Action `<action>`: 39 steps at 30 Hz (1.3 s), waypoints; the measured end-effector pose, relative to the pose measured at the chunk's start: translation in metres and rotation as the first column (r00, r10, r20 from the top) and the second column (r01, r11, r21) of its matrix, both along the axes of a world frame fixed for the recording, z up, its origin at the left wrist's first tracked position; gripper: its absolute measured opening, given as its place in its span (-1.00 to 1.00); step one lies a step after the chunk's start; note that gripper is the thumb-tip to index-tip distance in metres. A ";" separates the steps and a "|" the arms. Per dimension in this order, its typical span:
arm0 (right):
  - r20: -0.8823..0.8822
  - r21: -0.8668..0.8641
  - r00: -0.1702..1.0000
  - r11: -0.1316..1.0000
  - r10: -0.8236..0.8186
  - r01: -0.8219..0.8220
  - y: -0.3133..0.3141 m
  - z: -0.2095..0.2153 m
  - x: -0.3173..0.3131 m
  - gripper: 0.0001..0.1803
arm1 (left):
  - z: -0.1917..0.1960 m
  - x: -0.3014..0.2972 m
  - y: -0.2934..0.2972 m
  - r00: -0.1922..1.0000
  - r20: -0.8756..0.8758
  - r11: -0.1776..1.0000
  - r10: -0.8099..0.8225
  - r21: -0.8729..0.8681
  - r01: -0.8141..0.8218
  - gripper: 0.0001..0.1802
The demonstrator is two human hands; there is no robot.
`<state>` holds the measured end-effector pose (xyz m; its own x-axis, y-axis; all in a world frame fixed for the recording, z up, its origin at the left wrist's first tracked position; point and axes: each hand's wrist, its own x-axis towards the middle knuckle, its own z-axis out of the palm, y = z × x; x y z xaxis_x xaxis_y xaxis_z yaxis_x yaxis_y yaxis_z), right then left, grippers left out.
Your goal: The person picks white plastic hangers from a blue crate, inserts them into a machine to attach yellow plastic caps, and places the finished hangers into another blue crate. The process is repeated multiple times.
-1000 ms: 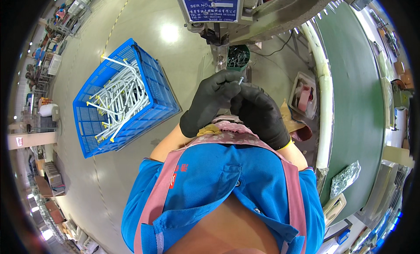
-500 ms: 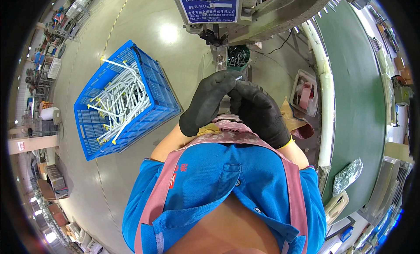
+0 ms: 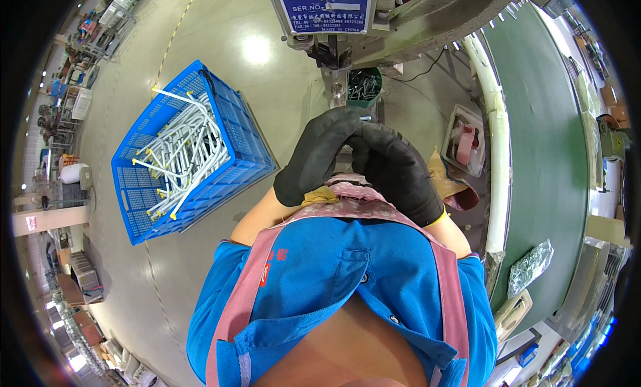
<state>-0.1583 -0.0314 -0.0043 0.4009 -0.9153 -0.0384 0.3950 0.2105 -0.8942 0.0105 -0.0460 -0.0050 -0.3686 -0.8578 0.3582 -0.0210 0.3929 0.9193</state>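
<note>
Small metal part held between two gloved hands in front of a machine.

A small metal part [image 3: 366, 119] is pinched at the fingertips of the black-gloved left hand [image 3: 314, 157] and the black-gloved right hand [image 3: 395, 170], both closed on it and touching each other just above the chest. The part is located directly below the grey machine [image 3: 414, 17] and near a green container of small metal pieces [image 3: 364, 87]. A blue plastic crate [image 3: 190, 150] filled with white bent tubes [image 3: 183, 157] is set on the floor to the person's left, well apart from the hands. A green conveyor belt [image 3: 554, 147] is seen on the right, with a clear bag of small parts [image 3: 531, 267] lying on it.
</note>
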 end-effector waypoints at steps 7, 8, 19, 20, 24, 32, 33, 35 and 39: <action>0.183 0.015 0.982 0.999 0.045 -0.049 -0.002 -0.007 -0.001 -0.67 | 0.005 0.000 -0.001 0.984 -0.179 0.935 0.009 0.351 0.056 -0.67; 0.264 -0.004 0.962 0.998 0.066 -0.068 -0.002 -0.009 -0.001 -0.66 | 0.007 0.000 -0.001 0.933 -0.360 0.811 0.013 0.550 0.200 -0.67; -0.103 0.006 0.987 0.993 -0.119 0.121 -0.040 -0.062 -0.011 -0.69 | -0.042 0.003 0.003 0.983 0.118 0.970 0.143 0.180 -0.163 -0.59; -0.272 -0.119 0.946 0.982 -0.175 0.147 -0.052 -0.075 -0.014 -0.70 | -0.047 0.010 0.007 0.976 0.172 0.954 0.131 0.244 -0.171 -0.59; -0.620 -0.332 0.732 0.940 -0.280 0.078 -0.111 -0.133 -0.022 -0.73 | -0.063 0.035 0.030 0.966 0.210 0.833 0.148 0.501 -0.237 -0.60; -0.172 -0.372 0.919 0.887 -0.356 0.274 -0.191 -0.270 0.014 -0.78 | -0.101 0.086 0.058 0.935 0.288 0.810 0.209 0.485 -0.330 -0.64; -0.246 -0.549 0.880 0.807 -0.406 0.218 -0.193 -0.282 0.020 -0.75 | -0.106 0.091 0.056 0.944 0.242 0.798 0.224 0.510 -0.321 -0.65; -0.528 -0.828 0.464 0.552 -0.711 -0.096 -0.176 -0.292 0.015 -0.74 | -0.113 0.093 0.051 0.962 0.159 0.743 0.221 0.612 -0.272 -0.66; -0.794 -0.608 0.280 0.695 -0.540 -0.385 -0.091 -0.256 -0.010 -0.78 | -0.125 0.085 0.034 0.995 0.074 0.716 0.063 0.692 -0.096 -0.62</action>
